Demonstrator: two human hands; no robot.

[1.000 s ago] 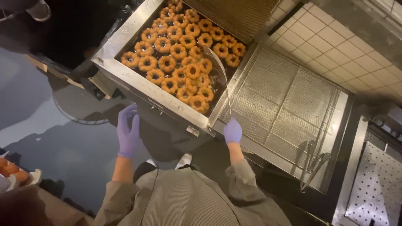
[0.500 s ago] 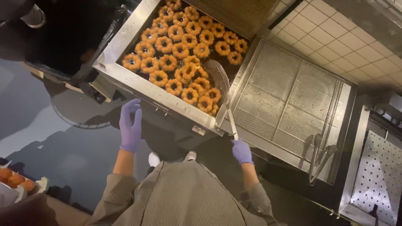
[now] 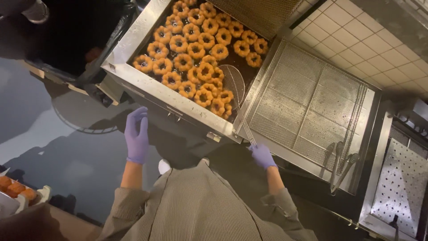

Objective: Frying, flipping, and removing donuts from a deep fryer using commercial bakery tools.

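Right hand: fingers closed around the skimmer handle.
Skimmer: mesh head rested among doughnuts.
Left hand: held empty, fingers extended together.

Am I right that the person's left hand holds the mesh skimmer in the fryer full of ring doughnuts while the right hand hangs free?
Not quite: the head view shows the right hand gripping the skimmer handle, while the left hand hangs free, open, beside the fryer. The ring doughnuts do fill it.

1. The right hand now sits lower and further right, drawn back from the fryer edge.
2. The skimmer beyond its grip lies pulled toward the fryer's near corner.
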